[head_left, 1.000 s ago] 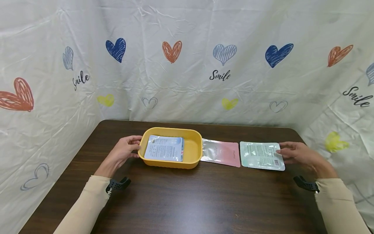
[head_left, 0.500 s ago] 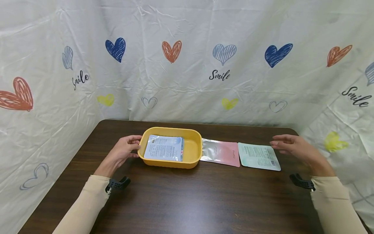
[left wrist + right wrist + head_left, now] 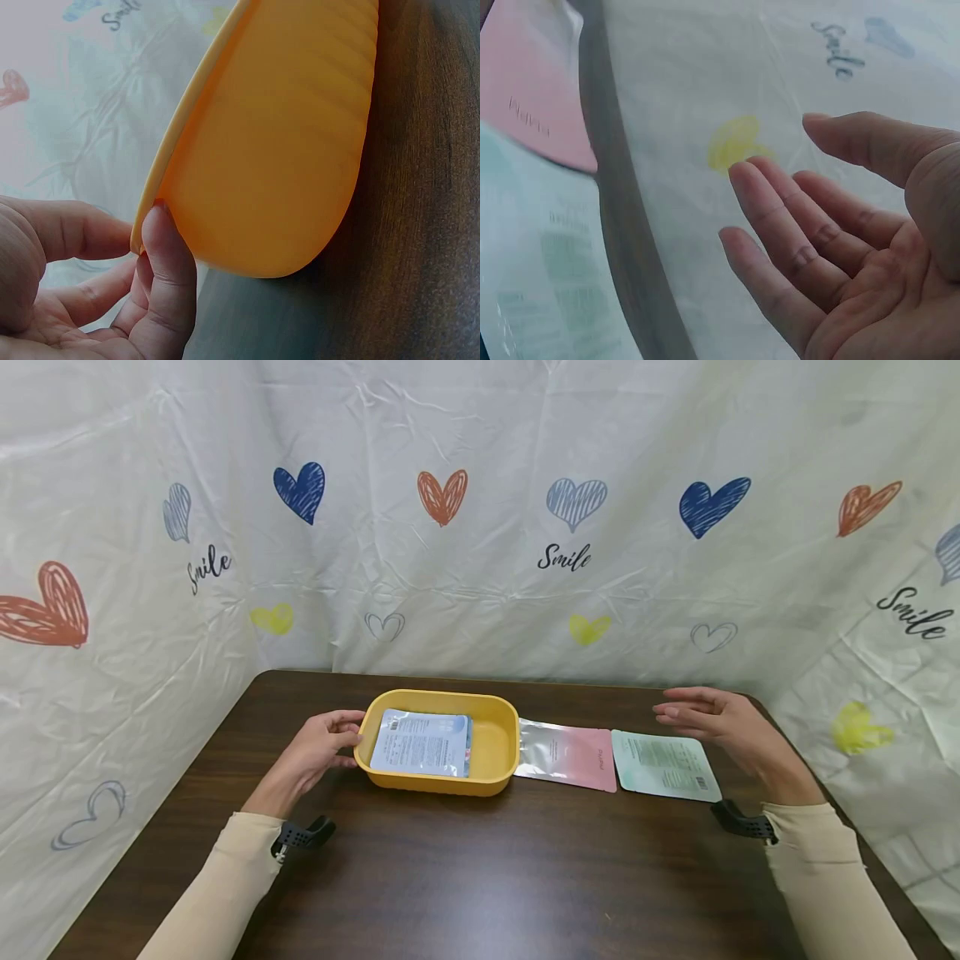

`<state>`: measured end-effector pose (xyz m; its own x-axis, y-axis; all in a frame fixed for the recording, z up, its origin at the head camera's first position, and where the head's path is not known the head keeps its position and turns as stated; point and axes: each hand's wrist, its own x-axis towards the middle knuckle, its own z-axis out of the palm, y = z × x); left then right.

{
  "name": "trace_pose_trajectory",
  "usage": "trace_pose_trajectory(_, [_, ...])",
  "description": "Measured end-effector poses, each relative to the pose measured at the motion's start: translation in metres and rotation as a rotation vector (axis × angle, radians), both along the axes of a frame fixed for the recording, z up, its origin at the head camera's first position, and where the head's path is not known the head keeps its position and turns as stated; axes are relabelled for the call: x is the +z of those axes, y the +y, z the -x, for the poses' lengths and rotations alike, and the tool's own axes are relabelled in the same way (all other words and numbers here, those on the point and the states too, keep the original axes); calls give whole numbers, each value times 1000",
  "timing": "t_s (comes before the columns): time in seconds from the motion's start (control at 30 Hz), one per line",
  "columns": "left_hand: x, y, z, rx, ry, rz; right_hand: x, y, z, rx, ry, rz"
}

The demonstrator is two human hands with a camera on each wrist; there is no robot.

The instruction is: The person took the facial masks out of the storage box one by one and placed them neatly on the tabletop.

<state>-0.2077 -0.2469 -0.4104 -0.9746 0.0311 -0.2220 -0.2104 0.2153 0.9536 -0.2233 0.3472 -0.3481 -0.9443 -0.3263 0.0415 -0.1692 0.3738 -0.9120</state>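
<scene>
My left hand [image 3: 318,750] pinches the left end of a yellow plastic basket [image 3: 442,784]; in the left wrist view thumb and finger meet at its rim [image 3: 174,135]. Inside the basket, on its left side, lies a flat light-blue sachet [image 3: 420,743] with printed text, and the edge of another packet peeks out beneath it. To the basket's right lies a silver-and-pink sachet [image 3: 570,756], then a pale green one [image 3: 663,766], their edges close together. Beyond the green sachet's upper right corner hovers my right hand [image 3: 731,727], holding nothing, its fingers loosely extended.
The dark wooden table [image 3: 480,868] reaches toward me in front of the basket and sachets. A white curtain [image 3: 480,635] printed with hearts and "Smile" hangs right behind the table's far edge and along both sides.
My right hand has let go of the green sachet, which now lies slightly farther left beside the pink one. The hand has risen and moved left. My left hand stays on the basket.
</scene>
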Motion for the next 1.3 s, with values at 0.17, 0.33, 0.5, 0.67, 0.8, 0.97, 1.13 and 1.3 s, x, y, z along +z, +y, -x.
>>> trace_pose_trajectory(0.17, [0,-1,0,-6,5,1,3,-15,1,28,-24,20])
trace_pose_trajectory(0.33, [-1,-1,0,-5,8,8,8,-33,3,64,-49,54])
trace_pose_trajectory(0.5, [-2,-2,0,-2,8,11,12,-54,5,116,-72,118])
trace_pose_trajectory(0.67, [-2,-2,2,-3,7,7,17,-77,8,129,-99,154])
trace_pose_trajectory(0.8, [-1,-1,2,-9,4,9,18,-90,11,163,-113,176])
trace_pose_trajectory(0.97, [0,-2,2,-10,4,11,16,-107,15,185,-116,188])
trace_pose_trajectory(1.13, [0,-2,1,-10,3,3,13,-126,17,183,-128,205])
trace_pose_trajectory(1.3, [-2,0,1,-11,7,-8,12,-144,17,183,-144,228])
